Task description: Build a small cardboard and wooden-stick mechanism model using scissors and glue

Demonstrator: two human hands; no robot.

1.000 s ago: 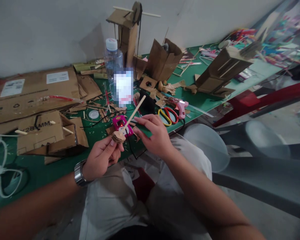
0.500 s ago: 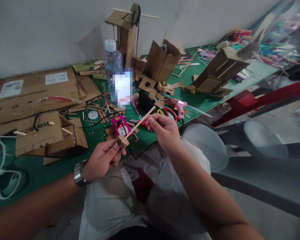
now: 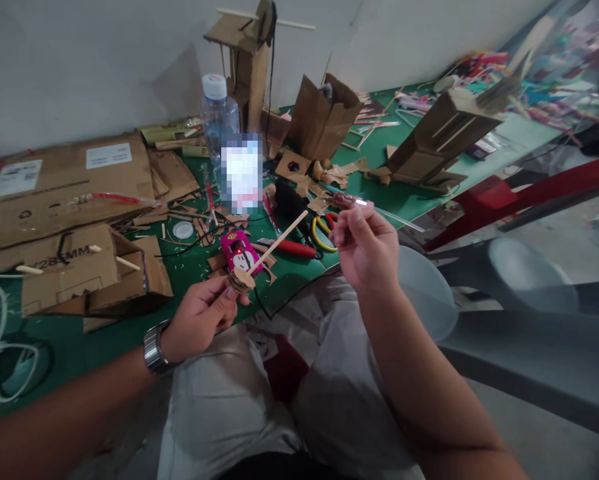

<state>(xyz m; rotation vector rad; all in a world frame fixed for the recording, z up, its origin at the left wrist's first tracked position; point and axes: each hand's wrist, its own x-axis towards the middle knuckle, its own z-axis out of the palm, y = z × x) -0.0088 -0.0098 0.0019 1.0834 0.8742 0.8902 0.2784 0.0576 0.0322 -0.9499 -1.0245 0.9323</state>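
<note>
Between the thumb and fingers of my left hand (image 3: 202, 317) is a small stacked cardboard disc (image 3: 241, 280). A thin wooden stick (image 3: 282, 241) stands out of the disc, slanting up to the right. My right hand (image 3: 366, 247) is curled, thumb against fingers, in front of the pink glue gun (image 3: 352, 201). The hand covers most of the gun, and whatever lies inside its fingers is hidden. Beyond the stick rests a red-handled knife (image 3: 296, 249), beside yellow-and-red-handled scissors (image 3: 321, 233). A magenta device (image 3: 240, 252) with a glowing red light sits behind the disc.
A water bottle (image 3: 219, 113) and a blurred bright screen (image 3: 242, 173) stand at the back. Cardboard structures (image 3: 324, 117) and a flattened box (image 3: 64, 187) line the green table (image 3: 179, 303), with scraps between them. Stools (image 3: 426, 293) stand at the right.
My right hand has moved right, away from the stick, to the glue gun, uncovering the red-handled knife. My left hand still holds the disc and stick, almost unmoved.
</note>
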